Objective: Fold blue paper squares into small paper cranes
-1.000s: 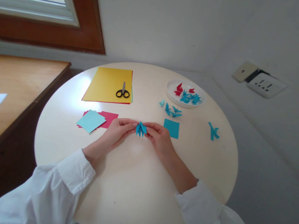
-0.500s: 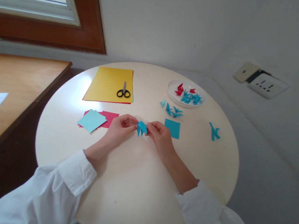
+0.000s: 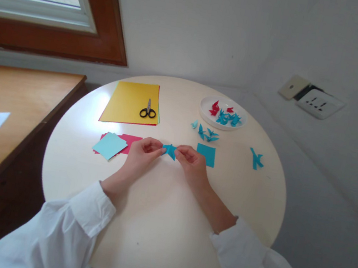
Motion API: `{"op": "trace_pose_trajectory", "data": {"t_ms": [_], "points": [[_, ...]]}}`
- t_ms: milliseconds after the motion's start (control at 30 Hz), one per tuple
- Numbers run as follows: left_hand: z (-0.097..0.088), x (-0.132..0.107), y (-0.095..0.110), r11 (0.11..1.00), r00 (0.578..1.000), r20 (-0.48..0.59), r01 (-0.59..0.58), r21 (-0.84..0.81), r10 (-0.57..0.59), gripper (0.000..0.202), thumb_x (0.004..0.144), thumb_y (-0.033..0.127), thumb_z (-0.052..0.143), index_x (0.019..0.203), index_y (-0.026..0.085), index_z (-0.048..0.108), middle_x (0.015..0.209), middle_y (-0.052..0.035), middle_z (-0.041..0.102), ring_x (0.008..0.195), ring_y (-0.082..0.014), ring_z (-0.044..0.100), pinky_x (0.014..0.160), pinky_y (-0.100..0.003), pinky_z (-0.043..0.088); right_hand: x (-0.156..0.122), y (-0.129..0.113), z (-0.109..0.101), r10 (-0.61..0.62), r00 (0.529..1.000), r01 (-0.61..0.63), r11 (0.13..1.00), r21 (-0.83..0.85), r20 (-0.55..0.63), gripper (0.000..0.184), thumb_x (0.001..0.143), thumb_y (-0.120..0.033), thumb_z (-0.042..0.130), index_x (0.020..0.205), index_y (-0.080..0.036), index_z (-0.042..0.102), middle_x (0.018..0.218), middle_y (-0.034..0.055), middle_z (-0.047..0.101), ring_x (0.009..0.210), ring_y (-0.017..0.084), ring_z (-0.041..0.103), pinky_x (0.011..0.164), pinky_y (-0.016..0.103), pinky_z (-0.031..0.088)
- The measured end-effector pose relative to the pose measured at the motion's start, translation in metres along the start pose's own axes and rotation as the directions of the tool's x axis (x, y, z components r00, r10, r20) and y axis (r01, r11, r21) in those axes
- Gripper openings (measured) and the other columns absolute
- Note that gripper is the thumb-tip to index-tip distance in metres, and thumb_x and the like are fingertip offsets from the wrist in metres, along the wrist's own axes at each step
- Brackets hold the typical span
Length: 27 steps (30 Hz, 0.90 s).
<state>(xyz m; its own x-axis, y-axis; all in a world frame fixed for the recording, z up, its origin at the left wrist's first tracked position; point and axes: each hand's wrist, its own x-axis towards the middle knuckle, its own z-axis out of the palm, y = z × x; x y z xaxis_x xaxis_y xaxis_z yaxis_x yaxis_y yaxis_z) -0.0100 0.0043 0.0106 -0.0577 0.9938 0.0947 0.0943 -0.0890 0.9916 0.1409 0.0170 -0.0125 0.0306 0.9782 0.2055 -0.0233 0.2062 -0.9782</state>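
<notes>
Between my two hands is a small blue origami crane (image 3: 170,151), stretched out sideways over the middle of the table. My left hand (image 3: 143,153) pinches its left side between thumb and fingers. The right side is pinched the same way by my right hand (image 3: 192,161). Just beyond my right hand lies a flat blue paper square (image 3: 206,155). Beside my left hand, pale blue squares (image 3: 110,145) rest on red squares (image 3: 131,145). Fingertips cover both ends of the crane.
Several blue paper cranes (image 3: 207,134) lie near a white dish (image 3: 204,110) of red and blue ones. Black-handled scissors (image 3: 148,110) rest on yellow sheets (image 3: 130,97) at the back left. Blue paper scraps (image 3: 256,159) lie on the right of the round table (image 3: 160,241).
The crane has been turned and spread in my fingers: its points hung downward before, and now it stretches flat between both hands. The hands themselves have barely moved.
</notes>
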Motion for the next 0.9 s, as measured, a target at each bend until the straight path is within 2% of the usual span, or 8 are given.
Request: {"op": "trace_pose_trajectory", "data": {"t_ms": [200, 400, 533, 733, 900], "points": [[0.0015, 0.0011, -0.0047, 0.998, 0.998, -0.054, 0.036, -0.043, -0.038, 0.018, 0.062, 0.029, 0.071, 0.073, 0.015, 0.067, 0.077, -0.0054, 0.068, 0.074, -0.0173, 0.061, 0.069, -0.029, 0.046, -0.0031, -0.001, 0.0005, -0.165, 0.986, 0.165, 0.983, -0.086, 0.003, 0.007, 0.067, -0.027, 0.065, 0.066, -0.02, 0.065, 0.082, 0.0049, 0.061, 0.075, 0.015, 0.058, 0.061, 0.027, 0.05], [0.0024, 0.0017, -0.0074, 0.974, 0.987, -0.003, 0.16, -0.163, -0.163, 0.023, 0.061, 0.032, 0.073, 0.074, 0.014, 0.069, 0.077, -0.0062, 0.069, 0.07, -0.0161, 0.059, 0.066, -0.028, 0.044, -0.0047, -0.0033, -0.0004, -0.253, 0.967, 0.251, 0.959, -0.135, -0.002, 0.004, 0.07, -0.024, 0.064, 0.067, -0.022, 0.064, 0.08, 0.0034, 0.061, 0.077, 0.015, 0.058, 0.061, 0.027, 0.049], [0.0032, 0.0002, -0.0038, 0.971, 0.991, 0.012, 0.137, -0.195, -0.137, 0.018, 0.061, 0.03, 0.073, 0.07, 0.015, 0.068, 0.072, -0.0037, 0.067, 0.067, -0.0139, 0.057, 0.064, -0.026, 0.042, -0.0048, -0.0033, -0.0004, -0.224, 0.974, 0.225, 0.963, -0.151, 0.02, 0.004, 0.07, -0.024, 0.064, 0.067, -0.021, 0.064, 0.08, 0.0033, 0.061, 0.076, 0.015, 0.058, 0.06, 0.026, 0.048], [0.0027, -0.0003, -0.002, 0.986, 0.997, 0.018, 0.075, -0.151, -0.073, 0.015, 0.063, 0.03, 0.071, 0.065, 0.016, 0.066, 0.069, -0.0021, 0.063, 0.065, -0.013, 0.055, 0.062, -0.026, 0.041, -0.003, -0.001, 0.0011, -0.1, 0.995, 0.099, 0.992, -0.075, -0.005, 0.01, 0.066, -0.029, 0.067, 0.068, -0.02, 0.065, 0.08, 0.0037, 0.061, 0.074, 0.015, 0.058, 0.06, 0.027, 0.047], [0.001, 0.0012, -0.0061, 0.99, 0.999, -0.017, -0.03, -0.138, 0.028, 0.013, 0.061, 0.028, 0.072, 0.062, 0.017, 0.064, 0.087, -0.0046, 0.061, 0.078, -0.0157, 0.058, 0.067, -0.027, 0.044, -0.002, -0.0013, 0.0008, -0.074, 0.997, 0.072, 0.995, -0.066, -0.023, 0.012, 0.065, -0.031, 0.067, 0.062, -0.02, 0.065, 0.08, 0.0039, 0.062, 0.074, 0.016, 0.058, 0.059, 0.027, 0.046]]}}
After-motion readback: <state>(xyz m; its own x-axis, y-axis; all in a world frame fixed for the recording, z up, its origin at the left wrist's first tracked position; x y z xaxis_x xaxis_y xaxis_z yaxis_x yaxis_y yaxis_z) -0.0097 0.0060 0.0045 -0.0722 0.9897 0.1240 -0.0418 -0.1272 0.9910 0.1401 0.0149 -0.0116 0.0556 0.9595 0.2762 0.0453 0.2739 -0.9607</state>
